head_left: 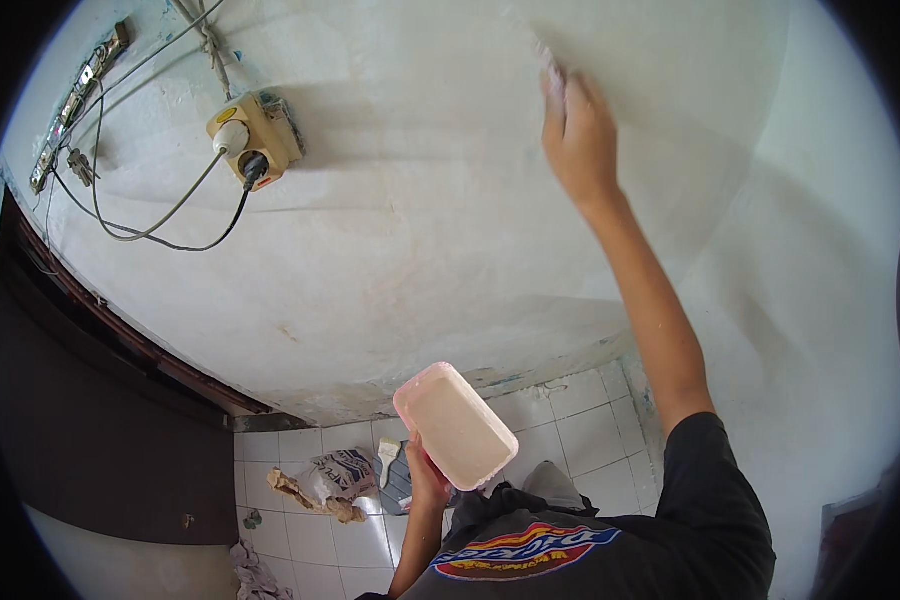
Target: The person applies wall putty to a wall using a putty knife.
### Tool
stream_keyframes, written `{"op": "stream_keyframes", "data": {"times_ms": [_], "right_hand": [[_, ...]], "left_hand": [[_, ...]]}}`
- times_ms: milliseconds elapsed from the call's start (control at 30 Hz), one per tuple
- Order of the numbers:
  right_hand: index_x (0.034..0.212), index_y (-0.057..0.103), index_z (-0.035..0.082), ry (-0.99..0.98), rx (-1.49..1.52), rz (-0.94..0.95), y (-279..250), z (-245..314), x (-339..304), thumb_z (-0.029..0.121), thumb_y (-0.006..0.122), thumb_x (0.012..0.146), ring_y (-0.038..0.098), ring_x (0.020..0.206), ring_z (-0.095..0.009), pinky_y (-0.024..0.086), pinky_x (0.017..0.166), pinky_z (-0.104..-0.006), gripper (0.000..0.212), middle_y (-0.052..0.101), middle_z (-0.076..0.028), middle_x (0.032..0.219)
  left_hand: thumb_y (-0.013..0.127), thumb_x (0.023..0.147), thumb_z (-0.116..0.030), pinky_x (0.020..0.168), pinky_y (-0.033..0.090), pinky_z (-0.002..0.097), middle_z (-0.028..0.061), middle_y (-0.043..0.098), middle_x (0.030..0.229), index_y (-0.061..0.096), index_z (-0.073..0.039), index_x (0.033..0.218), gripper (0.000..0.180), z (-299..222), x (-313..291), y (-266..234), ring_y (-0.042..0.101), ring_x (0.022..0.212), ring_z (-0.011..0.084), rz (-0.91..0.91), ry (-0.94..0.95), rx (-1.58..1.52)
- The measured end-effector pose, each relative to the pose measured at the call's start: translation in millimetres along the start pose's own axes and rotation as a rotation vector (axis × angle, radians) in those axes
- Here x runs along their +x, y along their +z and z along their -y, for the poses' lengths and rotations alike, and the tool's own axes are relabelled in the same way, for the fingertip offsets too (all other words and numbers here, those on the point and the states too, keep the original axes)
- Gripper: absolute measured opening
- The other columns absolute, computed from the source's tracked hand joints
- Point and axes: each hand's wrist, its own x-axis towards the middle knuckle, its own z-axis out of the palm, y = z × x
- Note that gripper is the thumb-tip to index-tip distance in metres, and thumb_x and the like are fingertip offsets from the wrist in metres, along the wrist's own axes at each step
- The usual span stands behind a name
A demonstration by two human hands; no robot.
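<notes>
High on the pale wall [410,120], my right hand [582,140] is closed around the handle of a paint-smeared brush [550,65]. Its tip points up and left against the wall; blur and the matching pale colour make the bristles hard to make out. Down in front of my body, my left hand [428,478] grips the left side of a pink rectangular tub [406,398]. Smooth cream-white paint [460,425] lies inside it. The tub is tilted in the view, and some of my left fingers are hidden beneath it.
A yellowed socket box [260,135] with two plugs and hanging cables juts from the wall at upper left, near a metal strip [80,90]. Below are a dark door [90,420], white floor tiles [360,545], a plastic bag [340,475] and another brush [387,462].
</notes>
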Motion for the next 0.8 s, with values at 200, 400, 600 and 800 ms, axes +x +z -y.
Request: {"op": "stream_keyframes", "data": {"times_ms": [200,400,600,800], "right_hand": [[0.116,0.063,0.0,-0.352,-0.398,0.057,45.5,2.1,-22.7,0.008,0.059,0.081,0.059,0.099,-0.029,0.055,0.079,-0.0374,0.036,0.06,-0.012,0.113],[0.12,0.062,0.002,-0.384,-0.2,0.31,23.7,15.8,-98.7,0.007,0.057,0.081,0.061,0.097,-0.03,0.055,0.08,-0.0384,0.039,0.062,-0.011,0.11],[0.117,0.063,0.005,-0.118,-0.28,0.014,7.8,6.1,29.0,0.006,0.052,0.087,0.061,0.098,-0.033,0.053,0.082,-0.0429,0.033,0.063,-0.014,0.113],[0.116,0.062,0.0,-0.359,-0.235,0.162,50.4,46.4,-48.2,0.007,0.058,0.08,0.061,0.091,-0.03,0.054,0.078,-0.0383,0.037,0.061,-0.013,0.102]], "left_hand": [[0.037,0.101,-0.044,0.091,0.051,0.0359,0.0064,0.06,0.121,0.045,-0.01,0.134,0.048,3.7,-0.5,-6.8,0.061,0.11,0.0203,-0.027,-0.031,-0.03],[0.037,0.099,-0.05,0.096,0.049,0.0389,0.0088,0.057,0.13,0.041,-0.01,0.14,0.057,5.3,-2.2,-17.7,0.058,0.117,0.0238,-0.029,0.01,0.014],[0.037,0.101,-0.044,0.092,0.05,0.0358,0.0063,0.06,0.122,0.044,-0.011,0.136,0.049,5.1,-2.2,-9.8,0.06,0.111,0.0207,-0.016,-0.009,-0.053],[0.037,0.1,-0.045,0.094,0.05,0.037,0.007,0.058,0.127,0.042,-0.011,0.139,0.052,6.6,1.6,-6.1,0.059,0.115,0.0216,-0.001,-0.016,-0.074]]}}
